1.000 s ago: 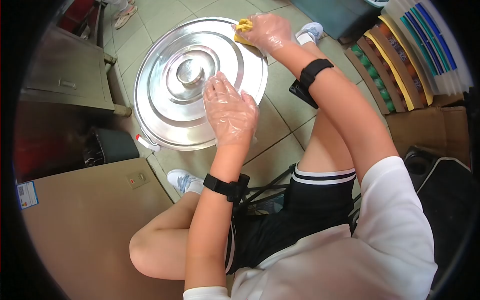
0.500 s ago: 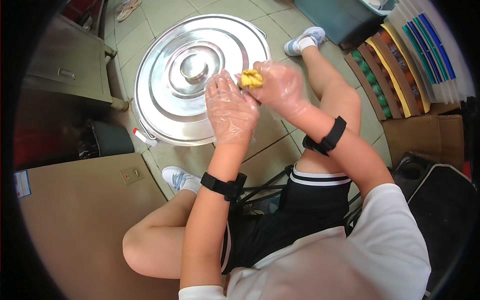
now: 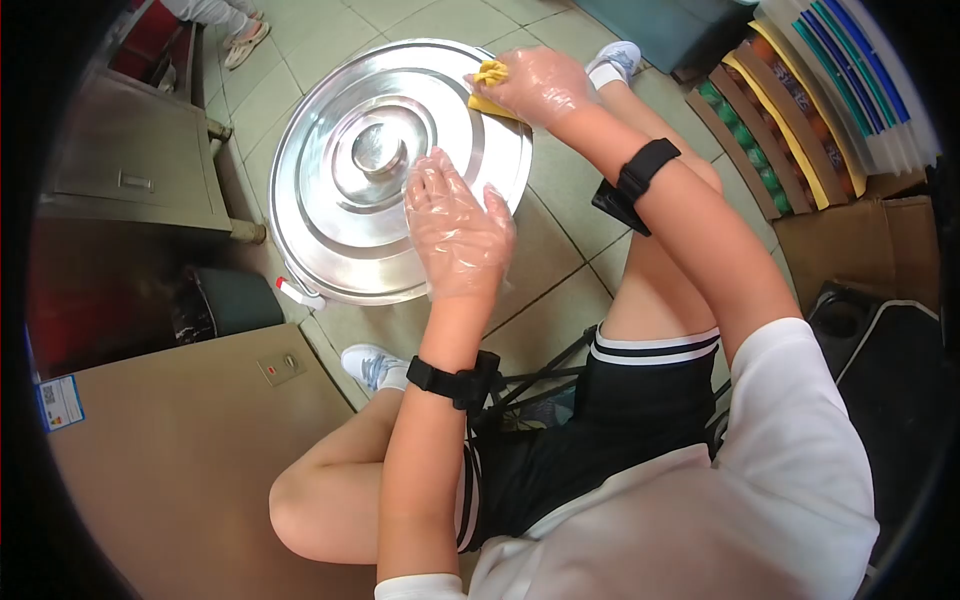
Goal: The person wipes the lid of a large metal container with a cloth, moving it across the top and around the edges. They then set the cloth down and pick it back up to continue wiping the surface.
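A round, shiny metal lid (image 3: 320, 215) with a raised centre knob (image 3: 379, 149) lies in front of me, apparently on a pot. My left hand (image 3: 455, 228), in a clear plastic glove, rests flat on the lid's near right part, fingers stretched out. Also gloved, my right hand (image 3: 545, 88) closes round a bunched yellow cloth (image 3: 490, 100) at the lid's far right rim. Part of the cloth hangs below the fingers against the metal. Both wrists carry black straps.
A white bottle with a red cap (image 3: 300, 293) stands left of the lid. Cabinets (image 3: 180, 430) line the left side. On the right are cardboard trays of round items (image 3: 745, 150), a cardboard box (image 3: 860, 245) and a blue-grey bin (image 3: 680, 35). Another person's foot (image 3: 247, 45) shows at upper left.
My right hand has moved away from my left hand, up and outward to the far right rim with the cloth. My left hand stays on the lid. The view has shifted slightly.
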`<state>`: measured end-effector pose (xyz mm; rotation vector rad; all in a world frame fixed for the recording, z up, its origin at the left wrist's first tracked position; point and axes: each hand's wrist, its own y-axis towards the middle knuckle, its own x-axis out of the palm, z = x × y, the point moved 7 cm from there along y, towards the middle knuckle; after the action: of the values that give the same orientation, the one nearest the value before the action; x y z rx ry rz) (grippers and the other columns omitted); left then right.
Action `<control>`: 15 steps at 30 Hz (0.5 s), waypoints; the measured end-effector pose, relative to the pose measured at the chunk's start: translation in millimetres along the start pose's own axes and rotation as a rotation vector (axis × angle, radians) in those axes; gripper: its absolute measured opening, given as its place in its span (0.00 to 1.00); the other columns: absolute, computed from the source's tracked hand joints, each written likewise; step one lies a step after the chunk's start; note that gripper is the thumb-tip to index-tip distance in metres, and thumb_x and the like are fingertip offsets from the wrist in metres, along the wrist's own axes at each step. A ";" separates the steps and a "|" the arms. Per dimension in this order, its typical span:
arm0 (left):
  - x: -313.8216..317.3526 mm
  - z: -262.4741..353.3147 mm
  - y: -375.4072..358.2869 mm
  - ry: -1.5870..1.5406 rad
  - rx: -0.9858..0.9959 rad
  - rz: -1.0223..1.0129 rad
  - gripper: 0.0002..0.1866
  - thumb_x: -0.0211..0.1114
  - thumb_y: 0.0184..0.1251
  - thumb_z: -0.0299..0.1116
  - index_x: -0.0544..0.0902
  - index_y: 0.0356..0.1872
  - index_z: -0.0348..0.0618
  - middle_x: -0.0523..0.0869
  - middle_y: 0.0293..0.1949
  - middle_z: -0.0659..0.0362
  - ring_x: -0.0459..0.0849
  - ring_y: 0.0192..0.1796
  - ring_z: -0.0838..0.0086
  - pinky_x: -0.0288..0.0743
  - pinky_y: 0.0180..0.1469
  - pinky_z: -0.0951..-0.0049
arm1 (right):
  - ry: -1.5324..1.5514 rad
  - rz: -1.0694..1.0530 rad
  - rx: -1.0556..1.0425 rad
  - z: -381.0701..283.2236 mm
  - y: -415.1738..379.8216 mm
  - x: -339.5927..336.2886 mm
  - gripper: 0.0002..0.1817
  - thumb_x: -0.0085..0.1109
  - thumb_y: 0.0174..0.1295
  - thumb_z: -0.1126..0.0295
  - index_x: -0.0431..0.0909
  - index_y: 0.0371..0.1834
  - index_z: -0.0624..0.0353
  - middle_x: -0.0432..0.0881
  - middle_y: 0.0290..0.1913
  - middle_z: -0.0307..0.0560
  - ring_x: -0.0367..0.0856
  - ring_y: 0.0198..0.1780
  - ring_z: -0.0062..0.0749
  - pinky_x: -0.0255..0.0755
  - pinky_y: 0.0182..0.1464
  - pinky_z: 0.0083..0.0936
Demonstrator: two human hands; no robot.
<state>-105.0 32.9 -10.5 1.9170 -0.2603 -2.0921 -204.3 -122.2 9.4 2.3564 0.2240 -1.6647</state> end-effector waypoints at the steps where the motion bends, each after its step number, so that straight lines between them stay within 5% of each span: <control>1: -2.8 -0.4 0.1 -0.068 -0.012 -0.001 0.35 0.52 0.66 0.45 0.66 0.65 0.23 0.69 0.65 0.41 0.64 0.68 0.53 0.53 0.73 0.58 | 0.001 0.002 0.003 0.3 0.3 0.5 0.29 0.56 0.56 0.35 0.86 0.42 0.49 0.87 0.35 0.48 0.85 0.38 0.43 0.78 0.40 0.36; 10: -0.9 -0.8 2.2 0.056 0.104 -0.080 0.40 0.49 0.68 0.59 0.63 0.71 0.36 0.67 0.68 0.40 0.61 0.71 0.51 0.48 0.75 0.58 | 0.054 0.041 0.056 4.8 -5.2 0.9 0.30 0.55 0.57 0.35 0.86 0.44 0.50 0.87 0.33 0.47 0.85 0.38 0.42 0.78 0.39 0.36; 15: -10.9 -14.6 14.2 -0.053 0.148 -0.263 0.38 0.52 0.68 0.56 0.63 0.71 0.37 0.65 0.69 0.40 0.60 0.73 0.55 0.50 0.75 0.61 | 0.062 0.032 0.031 4.2 -8.0 1.4 0.29 0.52 0.58 0.35 0.85 0.38 0.50 0.86 0.33 0.47 0.85 0.38 0.42 0.78 0.38 0.37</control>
<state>-88.4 24.1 3.0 2.0814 -0.1865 -2.3531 -209.7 -115.8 5.8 2.4237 0.1719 -1.5926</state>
